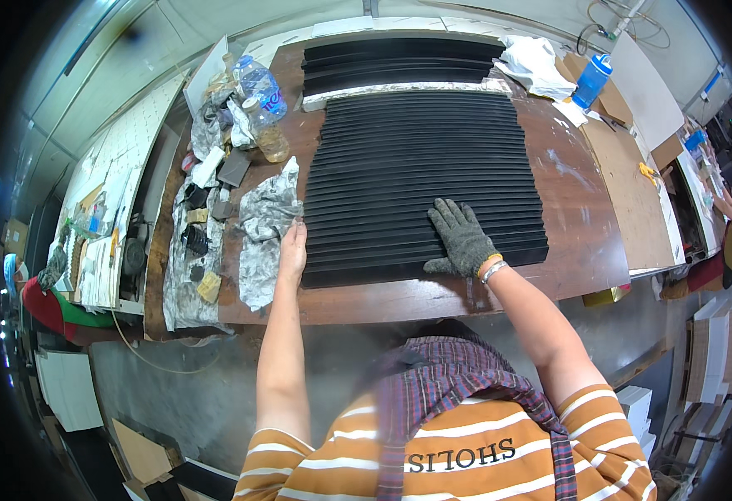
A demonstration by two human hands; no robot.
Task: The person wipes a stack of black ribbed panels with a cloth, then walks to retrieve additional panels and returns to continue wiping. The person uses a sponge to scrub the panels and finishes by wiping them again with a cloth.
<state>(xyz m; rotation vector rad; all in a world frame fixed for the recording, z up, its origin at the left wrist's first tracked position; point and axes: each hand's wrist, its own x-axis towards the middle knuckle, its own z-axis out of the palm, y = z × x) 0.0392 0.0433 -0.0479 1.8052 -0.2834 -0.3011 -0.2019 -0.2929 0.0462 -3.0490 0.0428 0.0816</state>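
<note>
Long black strips (424, 159) lie side by side in a wide ridged bed on the brown wooden table (579, 209). My right hand (460, 240), in a grey knitted glove, rests on the near right part of the strips, palm down with the fingers spread. At their left ends is my bare left hand (293, 247), its fingers stretched along the edge; some of them are partly hidden. A grey-smudged white cloth (263, 242) lies just left of that hand.
A whitish bar (408, 90) separates a second black stack (399, 63) at the back. Bottles (262, 88) and small blocks (234, 169) crowd the table's left side. A white cloth (535, 67) and blue bottle (591, 81) stand back right, near a cardboard sheet (629, 184).
</note>
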